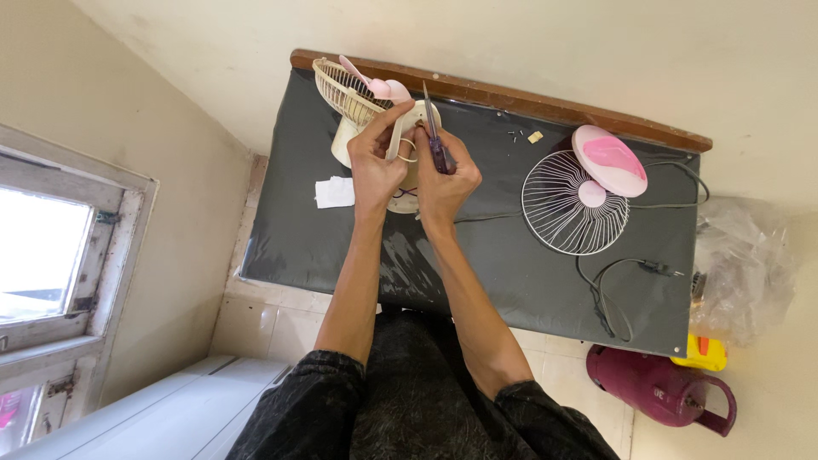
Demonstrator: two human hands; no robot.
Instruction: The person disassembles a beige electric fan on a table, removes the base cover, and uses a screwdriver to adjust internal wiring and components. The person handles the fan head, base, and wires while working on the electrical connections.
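Note:
A small cream table fan [348, 95] with pink blades lies on its back on the dark table [290, 221], its rear cage open at the far left. My left hand [375, 162] grips the fan's cream motor housing. In my right hand [443, 175] is a purple-handled screwdriver [436, 140], tip pointing into the housing. A white front grille [573, 203] lies flat to the right, with a pink and white cover [609, 160] resting on its far edge.
Small screws and a cream piece [527, 136] lie near the table's far edge. A folded white paper [334, 192] sits left of my hands. A black cord [613, 285] trails across the right side. A maroon jug [660, 390] and clear plastic bag [745, 264] stand beside the table.

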